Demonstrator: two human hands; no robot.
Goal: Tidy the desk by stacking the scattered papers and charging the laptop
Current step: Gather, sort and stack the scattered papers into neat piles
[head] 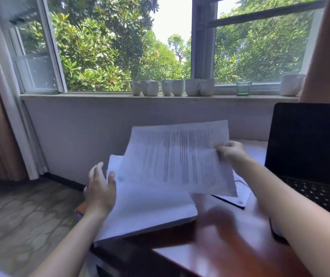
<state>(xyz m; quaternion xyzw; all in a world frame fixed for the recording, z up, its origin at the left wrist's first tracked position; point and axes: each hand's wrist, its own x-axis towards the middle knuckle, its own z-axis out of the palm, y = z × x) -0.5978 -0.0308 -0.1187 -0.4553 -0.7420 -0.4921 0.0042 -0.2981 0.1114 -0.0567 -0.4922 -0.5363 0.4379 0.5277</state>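
Where the window (pixel 120 47) fills the far wall with green trees, a reddish-brown worktop (pixel 230 246) runs below it toward the camera. An open laptop (pixel 308 148) with a dark screen stands at the worktop's right side, its keyboard behind the right forearm. A thick stack (pixel 146 208) of white papers lies on the worktop's left part, its near corner reaching the edge. Above the stack, a printed sheet (pixel 180 156) hangs tilted in the air, its text blurred. A further sheet (pixel 242 192) lies flat between stack and laptop. The right hand (pixel 232 152) has its grip closed on the printed sheet's right edge. The left hand (pixel 100 188) rests against the stack's left edge, grip wide, fingers spread. White cups (pixel 172 87) and a green glass (pixel 244 88) line the sill.
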